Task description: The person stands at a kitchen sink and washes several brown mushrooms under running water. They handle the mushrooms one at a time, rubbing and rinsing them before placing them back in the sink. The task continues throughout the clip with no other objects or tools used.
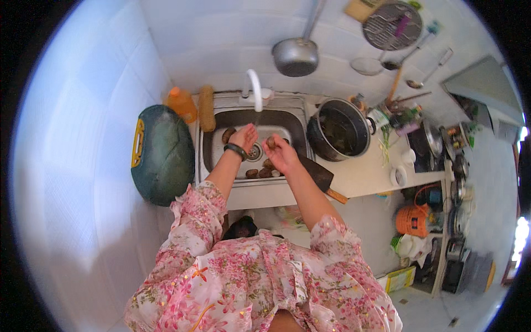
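Over the steel sink [215, 153], my left hand [245, 137] is held below the white faucet [257, 93], palm turned inward with nothing in it and a dark bangle on the wrist. My right hand [282, 155] holds a small brown, roundish piece of food [271, 142] between thumb and fingers. One brown piece [228, 135] lies in the basin behind my left hand. Several more brown pieces [252, 173] rest along the basin's near edge, beside a small white one [275, 173]. The drain [254, 152] shows between my hands.
A cleaver [317, 172] with a wooden handle lies at the sink's right edge. Behind it stands a large dark pot [339, 129] holding dark contents. At the left are a green cutting board [164, 155], an orange bottle [181, 104] and a loofah [206, 108]. A saucepan [295, 57] hangs above.
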Available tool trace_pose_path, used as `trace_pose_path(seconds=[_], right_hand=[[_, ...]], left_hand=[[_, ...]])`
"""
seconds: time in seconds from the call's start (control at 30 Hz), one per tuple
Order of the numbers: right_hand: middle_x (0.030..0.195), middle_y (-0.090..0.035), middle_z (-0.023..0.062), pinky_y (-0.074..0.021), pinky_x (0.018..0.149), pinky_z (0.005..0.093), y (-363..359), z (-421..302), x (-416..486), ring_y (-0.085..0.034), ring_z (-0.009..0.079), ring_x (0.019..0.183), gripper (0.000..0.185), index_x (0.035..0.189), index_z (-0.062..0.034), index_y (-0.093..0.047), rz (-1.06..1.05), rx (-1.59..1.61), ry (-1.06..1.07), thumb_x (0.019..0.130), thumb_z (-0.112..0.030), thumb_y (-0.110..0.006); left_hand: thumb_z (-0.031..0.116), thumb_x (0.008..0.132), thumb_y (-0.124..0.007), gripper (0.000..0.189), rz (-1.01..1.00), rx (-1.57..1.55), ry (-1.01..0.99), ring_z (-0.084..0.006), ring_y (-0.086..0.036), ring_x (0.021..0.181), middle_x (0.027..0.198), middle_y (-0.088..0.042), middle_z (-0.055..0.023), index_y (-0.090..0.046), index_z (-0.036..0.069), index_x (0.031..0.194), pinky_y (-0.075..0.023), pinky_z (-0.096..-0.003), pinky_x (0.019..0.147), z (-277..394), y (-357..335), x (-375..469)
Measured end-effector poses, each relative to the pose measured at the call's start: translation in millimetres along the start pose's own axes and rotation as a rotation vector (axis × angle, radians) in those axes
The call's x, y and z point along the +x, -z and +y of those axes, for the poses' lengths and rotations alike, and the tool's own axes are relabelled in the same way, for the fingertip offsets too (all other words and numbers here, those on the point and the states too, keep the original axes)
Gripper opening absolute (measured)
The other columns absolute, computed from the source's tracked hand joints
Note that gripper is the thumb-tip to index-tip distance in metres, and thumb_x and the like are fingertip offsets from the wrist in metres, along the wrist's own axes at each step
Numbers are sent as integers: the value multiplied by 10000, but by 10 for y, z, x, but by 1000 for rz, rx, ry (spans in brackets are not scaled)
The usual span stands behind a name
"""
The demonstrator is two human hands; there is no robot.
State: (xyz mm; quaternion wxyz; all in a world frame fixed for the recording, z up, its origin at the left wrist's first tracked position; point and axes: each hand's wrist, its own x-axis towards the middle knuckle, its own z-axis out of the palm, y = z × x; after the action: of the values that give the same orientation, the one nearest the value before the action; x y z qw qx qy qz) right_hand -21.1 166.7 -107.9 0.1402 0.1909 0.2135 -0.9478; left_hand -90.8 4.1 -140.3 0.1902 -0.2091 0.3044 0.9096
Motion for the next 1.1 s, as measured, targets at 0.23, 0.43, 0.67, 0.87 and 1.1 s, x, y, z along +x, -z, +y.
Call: trace_pose_path(seconds=[0.23,0.43,0.67,0.87,1.1], right_hand=[[829,-573,123,-517,707,313,-437,77,1225,-577,272,821,139,927,34,-543,78,18,-102,893,-101,-528],[578,-462,-1,-254,351,257,-349,219,1382,-329,122,382,413,842,-97,-497,165,-395,-216,934,-482,-380],[1044,-580,100,-455,794,361,-310,186,1036,-554,206,958,529,1109,-11,-526,94,-1021,47,945,-476,-334],[692,-451,-13,-300,463,260,-166,-34,996,-375,103,540,421,963,-151,-511,54,-613,-203,926,-538,-352],[569,-386,-58,-208,348,245,-122,-275,1019,-267,88,383,354,858,-158,-492,65,-557,-261,944,-480,-373]], left_hand=[[158,890,-533,294,1,125,-112,-236,-562,1000,1090,-569,-112,-539,0,1138,-466,-370,903,461,188,-19],[302,906,-519,417,112,582,-214,-234,-545,1030,1107,-565,-82,-455,59,1239,-445,-343,866,259,52,89],[392,928,-397,437,315,1076,-286,-299,-571,992,1048,-607,-178,-558,32,1116,-440,-374,851,-59,-282,443],[394,950,-387,418,-71,592,-87,-221,-598,841,939,-632,-101,-580,56,1103,-484,-343,741,-189,-40,640],[350,941,-440,346,218,1210,-342,-279,-603,878,938,-609,-171,-549,47,1069,-480,-340,729,-283,-620,273]])
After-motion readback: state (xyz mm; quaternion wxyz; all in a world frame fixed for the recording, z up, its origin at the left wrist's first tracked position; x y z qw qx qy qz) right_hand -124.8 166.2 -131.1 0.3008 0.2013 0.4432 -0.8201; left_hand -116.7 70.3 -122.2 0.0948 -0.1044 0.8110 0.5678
